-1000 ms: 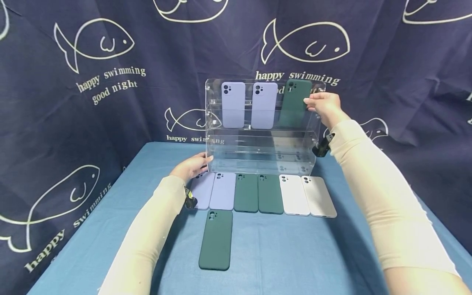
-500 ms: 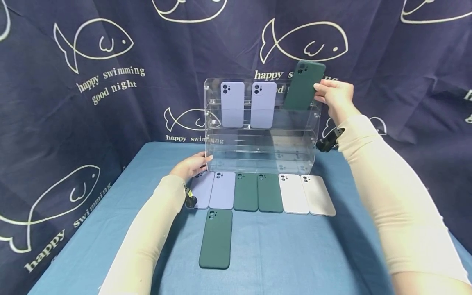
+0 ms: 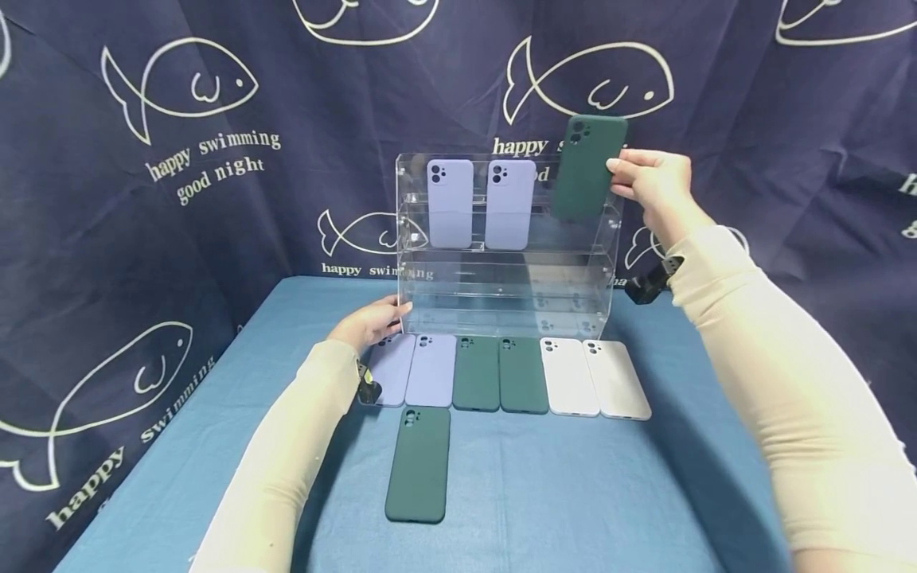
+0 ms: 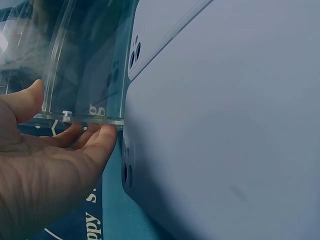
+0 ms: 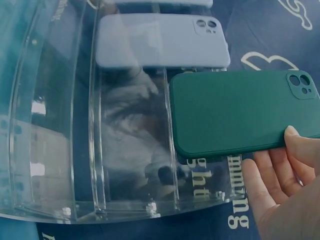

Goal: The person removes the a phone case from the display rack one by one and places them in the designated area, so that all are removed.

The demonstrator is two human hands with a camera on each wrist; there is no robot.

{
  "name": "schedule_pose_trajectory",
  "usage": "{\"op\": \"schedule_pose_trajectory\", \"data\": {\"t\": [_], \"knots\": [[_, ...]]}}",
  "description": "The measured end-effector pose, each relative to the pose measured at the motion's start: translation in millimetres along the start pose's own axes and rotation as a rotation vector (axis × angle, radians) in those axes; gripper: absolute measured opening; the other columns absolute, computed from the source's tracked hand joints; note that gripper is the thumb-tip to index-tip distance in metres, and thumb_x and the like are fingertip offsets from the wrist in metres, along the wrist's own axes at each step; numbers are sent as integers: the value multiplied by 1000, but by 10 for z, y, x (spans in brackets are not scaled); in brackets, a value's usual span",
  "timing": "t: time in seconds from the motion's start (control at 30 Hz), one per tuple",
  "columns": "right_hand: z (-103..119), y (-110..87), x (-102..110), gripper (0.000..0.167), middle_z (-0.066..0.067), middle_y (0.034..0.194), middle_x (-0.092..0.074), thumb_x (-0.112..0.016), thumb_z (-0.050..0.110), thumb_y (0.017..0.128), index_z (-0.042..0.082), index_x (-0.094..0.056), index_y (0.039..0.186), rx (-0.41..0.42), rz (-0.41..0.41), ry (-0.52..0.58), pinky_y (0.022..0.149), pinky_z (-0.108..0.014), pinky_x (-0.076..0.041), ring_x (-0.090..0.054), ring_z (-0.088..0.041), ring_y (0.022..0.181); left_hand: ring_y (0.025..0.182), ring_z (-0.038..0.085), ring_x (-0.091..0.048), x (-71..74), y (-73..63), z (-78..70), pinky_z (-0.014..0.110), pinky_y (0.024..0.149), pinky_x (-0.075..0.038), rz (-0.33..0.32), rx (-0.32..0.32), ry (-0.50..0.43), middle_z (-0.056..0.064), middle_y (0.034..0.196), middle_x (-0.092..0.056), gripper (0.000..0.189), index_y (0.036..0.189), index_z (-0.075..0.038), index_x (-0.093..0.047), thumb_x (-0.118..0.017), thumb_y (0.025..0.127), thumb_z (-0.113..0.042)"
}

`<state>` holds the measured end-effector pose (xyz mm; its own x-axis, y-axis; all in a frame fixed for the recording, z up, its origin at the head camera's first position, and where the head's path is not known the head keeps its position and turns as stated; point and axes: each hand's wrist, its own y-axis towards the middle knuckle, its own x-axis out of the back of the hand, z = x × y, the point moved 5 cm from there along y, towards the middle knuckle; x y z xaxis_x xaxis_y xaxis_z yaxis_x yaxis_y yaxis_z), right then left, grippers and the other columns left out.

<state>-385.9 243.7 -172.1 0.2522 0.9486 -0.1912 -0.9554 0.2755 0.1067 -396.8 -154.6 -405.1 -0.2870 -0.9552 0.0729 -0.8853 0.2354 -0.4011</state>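
My right hand [image 3: 657, 185] pinches a green phone case [image 3: 591, 163] by its right edge, thumb in front and fingers behind. The case is raised at the right of the clear acrylic display stand [image 3: 501, 274], its lower end overlapping the top tier. In the right wrist view the green case [image 5: 235, 112] lies close beside a lilac case [image 5: 160, 42]. Two lilac cases [image 3: 450, 199] stand upright in the top tier. My left hand [image 3: 368, 322] grips the stand's left side panel [image 4: 95, 120] low down, thumb on one face and fingers on the other.
Before the stand lies a row of cases: two lilac [image 3: 430, 374], two green [image 3: 476, 378] and two white [image 3: 571, 382]. Another green case [image 3: 418, 469] lies nearer on the blue tablecloth [image 3: 544, 493]. A dark curtain [image 3: 344, 95] with fish drawings hangs behind.
My right hand has lifted the green case up and right from its place in the top tier, then shifted it slightly left. My left hand has stayed on the stand.
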Motion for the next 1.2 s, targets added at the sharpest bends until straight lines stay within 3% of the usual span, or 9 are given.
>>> {"op": "schedule_pose_trajectory", "data": {"t": [0.3, 0.43, 0.6, 0.7, 1.1, 1.2], "knots": [[-195, -300, -52, 11, 5, 69, -69, -74, 0, 83, 9, -68, 83, 38, 85, -90, 66, -22, -62, -68, -8, 61, 150, 24, -14, -32, 1, 32, 37, 125, -18, 3, -4, -1, 8, 163, -9, 65, 157, -11, -4, -41, 105, -21], [-335, -444, -60, 8, 7, 70, -68, -71, 3, 86, 5, -67, 93, 44, 90, -222, 70, -23, -62, -67, -5, 62, 150, 23, -14, -29, -4, 13, 37, 125, -20, -5, -2, 11, 7, 163, -10, 66, 157, -12, -4, -42, 105, -23], [-536, -612, -84, 34, 10, 77, -67, -70, 10, 89, -8, -62, 116, 35, 123, -393, 77, -25, -62, -66, -2, 67, 150, 23, -13, -19, -13, -8, 36, 125, -20, 0, 7, 4, 7, 164, -8, 66, 157, -14, -2, -42, 105, -24], [-650, -710, -114, 43, 10, 79, -68, -70, 11, 89, -12, -57, 123, 12, 174, -392, 82, -29, -61, -67, -2, 70, 150, 23, -13, 0, -19, -17, 36, 125, -21, -4, 9, -4, 7, 164, -8, 66, 157, -14, -3, -42, 105, -23], [-1126, -1047, -164, 49, 16, 78, -67, -67, 9, 91, -16, -50, 130, -117, 331, -348, 85, -32, -60, -69, -2, 72, 151, 23, -12, -3, 1, -3, 37, 125, -19, -2, 0, -2, 6, 164, -7, 66, 157, -14, -3, -42, 105, -24], [-1250, -1109, -152, 51, 14, 79, -68, -67, 13, 92, -12, -50, 133, -168, 355, -375, 96, -43, -55, -69, -2, 73, 150, 23, -12, -8, -4, 6, 37, 125, -19, -3, 6, -4, 6, 164, -8, 66, 157, -15, -4, -42, 105, -24]]}}
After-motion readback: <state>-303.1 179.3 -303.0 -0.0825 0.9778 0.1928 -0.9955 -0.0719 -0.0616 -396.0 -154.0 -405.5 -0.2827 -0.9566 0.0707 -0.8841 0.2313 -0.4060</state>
